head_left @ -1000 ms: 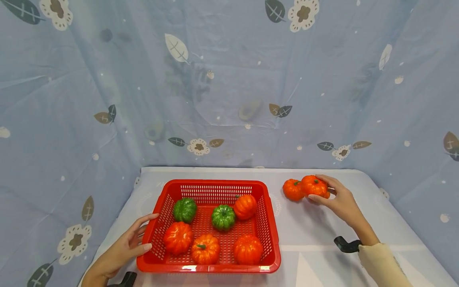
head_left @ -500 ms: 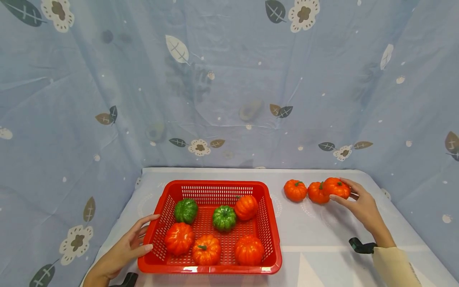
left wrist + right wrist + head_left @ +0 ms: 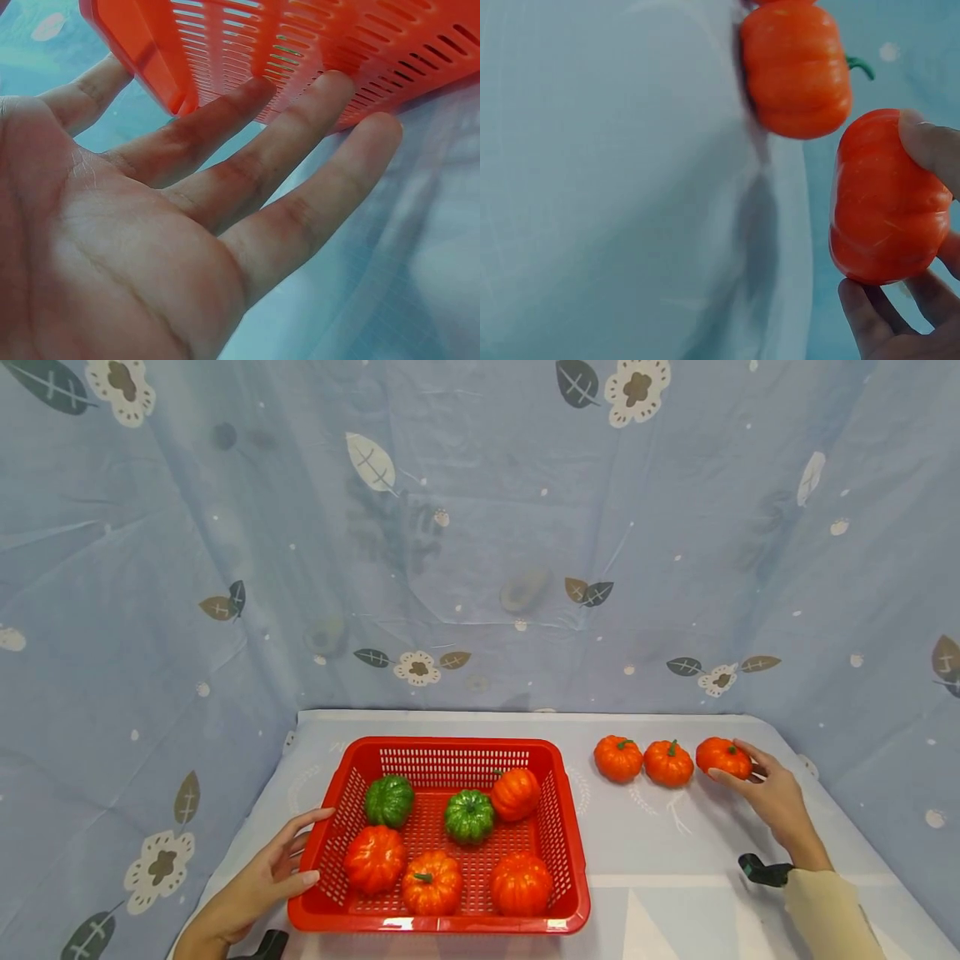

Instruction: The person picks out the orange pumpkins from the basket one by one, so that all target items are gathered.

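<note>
Over the far right of the table my right hand (image 3: 772, 793) grips a small orange-red toy pumpkin (image 3: 722, 757) between thumb and fingers. The right wrist view shows this pumpkin (image 3: 889, 199) held slightly above the table. To its left two orange pumpkins, one nearer (image 3: 668, 764) and one farther (image 3: 618, 758), sit side by side. My left hand (image 3: 258, 877) rests at the left side of the red plastic basket (image 3: 438, 922), fingers spread. In the left wrist view these extended fingers (image 3: 300, 120) lie along the slotted basket wall (image 3: 405, 45).
Inside the basket lie two green pumpkins, one at the left (image 3: 389, 801) and one near the middle (image 3: 468, 816), with several orange pumpkins (image 3: 521, 883). A pale patterned cloth (image 3: 667, 852) covers the table. Blue printed curtains (image 3: 480, 568) stand behind and at both sides.
My right hand has carried the pumpkin to the right and lowered it at the end of the row, uncovering the middle pumpkin. The left hand and basket stay in place.
</note>
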### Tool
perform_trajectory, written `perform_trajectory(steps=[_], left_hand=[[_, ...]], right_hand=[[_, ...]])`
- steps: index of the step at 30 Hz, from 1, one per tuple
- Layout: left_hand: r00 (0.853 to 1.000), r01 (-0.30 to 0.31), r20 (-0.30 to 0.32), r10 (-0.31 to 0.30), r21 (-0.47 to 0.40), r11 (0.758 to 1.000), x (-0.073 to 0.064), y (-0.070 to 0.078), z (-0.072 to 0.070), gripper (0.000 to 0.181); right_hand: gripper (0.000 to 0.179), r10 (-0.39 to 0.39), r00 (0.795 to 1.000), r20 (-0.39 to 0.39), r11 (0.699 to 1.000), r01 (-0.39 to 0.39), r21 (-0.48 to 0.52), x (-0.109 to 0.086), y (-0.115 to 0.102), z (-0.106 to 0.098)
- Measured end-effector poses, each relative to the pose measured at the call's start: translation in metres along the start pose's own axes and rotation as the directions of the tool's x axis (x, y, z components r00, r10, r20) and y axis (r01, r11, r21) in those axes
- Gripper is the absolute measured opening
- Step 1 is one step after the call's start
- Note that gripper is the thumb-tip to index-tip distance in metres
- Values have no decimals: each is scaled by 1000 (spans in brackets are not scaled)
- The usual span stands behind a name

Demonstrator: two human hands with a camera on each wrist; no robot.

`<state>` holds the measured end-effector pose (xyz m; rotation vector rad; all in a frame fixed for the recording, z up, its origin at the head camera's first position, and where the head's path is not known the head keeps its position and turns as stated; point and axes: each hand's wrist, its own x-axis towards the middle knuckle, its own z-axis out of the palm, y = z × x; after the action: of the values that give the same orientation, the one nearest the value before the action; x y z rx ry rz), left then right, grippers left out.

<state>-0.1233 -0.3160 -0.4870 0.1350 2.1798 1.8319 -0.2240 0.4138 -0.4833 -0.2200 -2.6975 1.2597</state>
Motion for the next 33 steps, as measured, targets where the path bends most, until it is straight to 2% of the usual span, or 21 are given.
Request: perform_trajectory(steps=[10,14,20,27,33], left_hand=[[1000,-2,11,3,-21,1000,0,-2,0,78],[999,-20,25,21,-37,999,1,-2,-2,76],[1000,-15,11,15,-15,1000,2,-2,-2,76],[1000,-12,0,12,-2,1000,1,-1,0,78],[1000,-6,-6,6,0,1000,0,-2,0,80]], right_hand=[[96,74,996,53,996,-71,-47,9,22,6],[97,98,993,60,994,-95,-48,12,25,8],[95,114,992,57,993,-112,-47,14,24,11],[93,85,994,63,995,-81,-64,12,16,9],[82,-31,1000,4,994,31,-103,11,0,5]])
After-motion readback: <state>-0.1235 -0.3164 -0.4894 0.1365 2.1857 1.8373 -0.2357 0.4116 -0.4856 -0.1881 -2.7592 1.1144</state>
